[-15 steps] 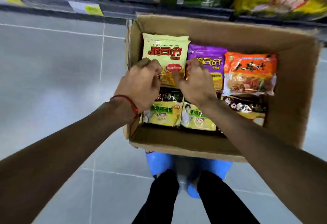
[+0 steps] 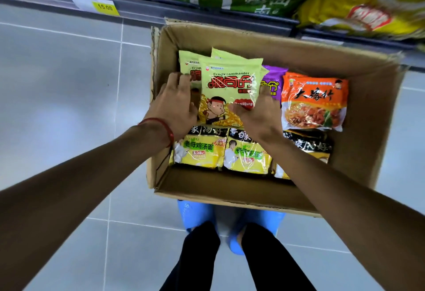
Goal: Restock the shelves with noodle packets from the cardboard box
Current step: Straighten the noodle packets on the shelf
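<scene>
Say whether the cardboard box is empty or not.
Not empty: the cardboard box holds many noodle packets, packed side by side.

The pale green packet point(image 2: 230, 88) reads "Crispy commander", and the yellow shelf tag point(image 2: 105, 7) reads "15.00".
</scene>
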A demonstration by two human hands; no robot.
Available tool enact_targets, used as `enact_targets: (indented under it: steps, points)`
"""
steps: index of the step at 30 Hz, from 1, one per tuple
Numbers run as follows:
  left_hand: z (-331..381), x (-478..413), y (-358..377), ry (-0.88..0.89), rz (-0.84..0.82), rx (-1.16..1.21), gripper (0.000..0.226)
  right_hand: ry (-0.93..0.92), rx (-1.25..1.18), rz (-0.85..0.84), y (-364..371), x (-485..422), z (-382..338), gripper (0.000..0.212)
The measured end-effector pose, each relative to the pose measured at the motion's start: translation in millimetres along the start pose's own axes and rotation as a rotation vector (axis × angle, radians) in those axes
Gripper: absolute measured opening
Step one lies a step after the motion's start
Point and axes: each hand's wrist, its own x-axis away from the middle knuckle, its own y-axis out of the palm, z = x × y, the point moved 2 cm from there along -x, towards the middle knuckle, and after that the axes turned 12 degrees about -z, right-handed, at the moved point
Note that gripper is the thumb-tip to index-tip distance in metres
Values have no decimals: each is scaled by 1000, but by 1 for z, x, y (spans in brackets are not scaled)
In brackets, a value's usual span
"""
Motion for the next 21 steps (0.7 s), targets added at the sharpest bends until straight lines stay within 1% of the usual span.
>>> enact_targets:
  steps: [4,6,9,12,14,16,21]
  points:
    - [6,-14,10,-97,-121,25,56,51,-110,-20,-9,-4,16,55]
    - [7,-20,15,-118,-147,69,48,48,-138,-61,-6,-9,20,57]
    - [3,-30,25,-169,-160,243,32,22,-171,-86,-2,-15,23,61]
    - [-2,-38,32,-232,-165,351,35,17,-208,-118,-3,-17,27,55]
    - [-3,-43,34,-269,-174,427,39,11,-201,-139,-5,-16,29,52]
    - [-4,-48,34,-284,-182,467,37,0,-183,-145,-7,-16,30,47]
    - [-7,-52,33,-264,-240,472,20,-12,-136,-147,-11,-15,30,40]
